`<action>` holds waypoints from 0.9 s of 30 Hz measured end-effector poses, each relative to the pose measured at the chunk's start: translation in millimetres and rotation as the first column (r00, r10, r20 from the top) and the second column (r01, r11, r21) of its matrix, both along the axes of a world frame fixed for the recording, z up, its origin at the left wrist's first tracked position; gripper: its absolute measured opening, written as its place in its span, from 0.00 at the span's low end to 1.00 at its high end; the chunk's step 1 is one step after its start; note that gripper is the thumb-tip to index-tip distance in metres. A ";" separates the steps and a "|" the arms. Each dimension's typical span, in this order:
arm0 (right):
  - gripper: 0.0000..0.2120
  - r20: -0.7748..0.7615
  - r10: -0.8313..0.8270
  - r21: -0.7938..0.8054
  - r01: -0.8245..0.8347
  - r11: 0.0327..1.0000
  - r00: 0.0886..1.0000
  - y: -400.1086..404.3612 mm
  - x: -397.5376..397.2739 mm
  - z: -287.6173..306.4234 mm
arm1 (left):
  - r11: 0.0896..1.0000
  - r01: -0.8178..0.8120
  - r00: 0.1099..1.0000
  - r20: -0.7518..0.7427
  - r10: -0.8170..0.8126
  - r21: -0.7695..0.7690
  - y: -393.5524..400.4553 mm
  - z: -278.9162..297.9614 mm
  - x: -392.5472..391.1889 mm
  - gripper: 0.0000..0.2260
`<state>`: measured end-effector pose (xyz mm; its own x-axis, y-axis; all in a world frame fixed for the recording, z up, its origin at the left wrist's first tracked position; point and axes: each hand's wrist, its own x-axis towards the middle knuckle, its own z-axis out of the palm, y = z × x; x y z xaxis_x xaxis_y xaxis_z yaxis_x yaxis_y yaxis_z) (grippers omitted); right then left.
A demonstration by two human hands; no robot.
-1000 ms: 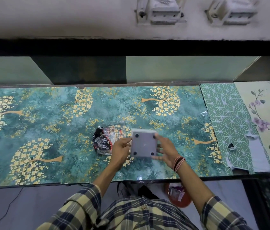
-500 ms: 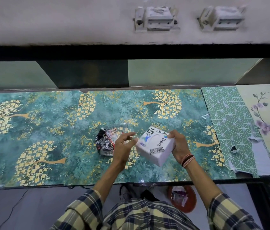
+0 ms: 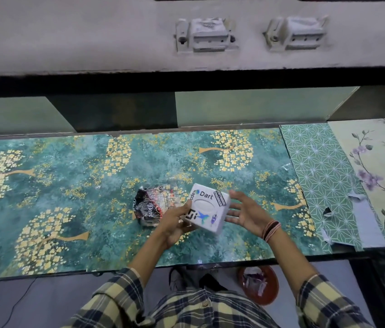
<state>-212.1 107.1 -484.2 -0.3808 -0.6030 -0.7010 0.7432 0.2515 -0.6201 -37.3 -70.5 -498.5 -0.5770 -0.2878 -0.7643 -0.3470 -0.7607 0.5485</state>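
Observation:
A small white box [image 3: 207, 210] with stickers and the word "Dart" on top is held tilted just above the table. My left hand [image 3: 172, 223] grips it from the left and underneath, thumb on its top edge. My right hand [image 3: 246, 213] is at the box's right side with its fingers spread and straight, the fingertips at or just off the box. A crumpled black, red and clear wrapper [image 3: 150, 208] lies on the table right behind my left hand.
The table [image 3: 68, 197] wears a teal sheet with golden trees. A green geometric sheet [image 3: 316, 176] and a pale floral sheet [image 3: 380, 166] lie at the right. A red bowl [image 3: 261, 286] sits on the floor below the front edge. Two grey fixtures [image 3: 207, 35] hang above.
The box was turned over from its footed underside to its stickered top. My right hand has let go and opened its fingers; my left hand now carries the box.

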 end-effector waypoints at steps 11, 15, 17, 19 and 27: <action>0.13 -0.360 0.113 0.217 -0.035 0.976 0.926 -27.6 32.0 -39.0 | 0.978 0.042 0.978 0.209 0.001 -0.202 19.3 -33.3 -5.4 0.13; 0.09 -0.434 0.213 0.293 -0.086 0.952 0.875 -36.6 33.9 -40.4 | 0.959 0.109 0.968 0.249 -0.042 -0.263 16.3 -36.0 -4.3 0.14; 0.09 -0.451 0.240 0.320 -0.096 0.943 0.860 -39.3 35.1 -42.3 | 0.958 0.116 0.966 0.253 -0.048 -0.262 14.8 -37.6 -3.7 0.14; 0.09 -0.471 0.271 0.354 -0.102 0.930 0.839 -41.5 35.5 -45.0 | 0.957 0.118 0.964 0.262 -0.047 -0.265 13.4 -39.8 -3.4 0.15; 0.10 -0.488 0.352 0.415 -0.142 0.899 0.799 -35.0 23.3 -96.5 | 0.918 0.192 0.945 0.318 -0.078 -0.347 11.6 -45.2 -4.5 0.17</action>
<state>-188.8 72.1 -580.7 -0.6281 -0.4924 -0.6025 0.1952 0.6498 -0.7346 -41.8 -58.8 -543.7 -0.3981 -0.5166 -0.7581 -0.6195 -0.4581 0.6375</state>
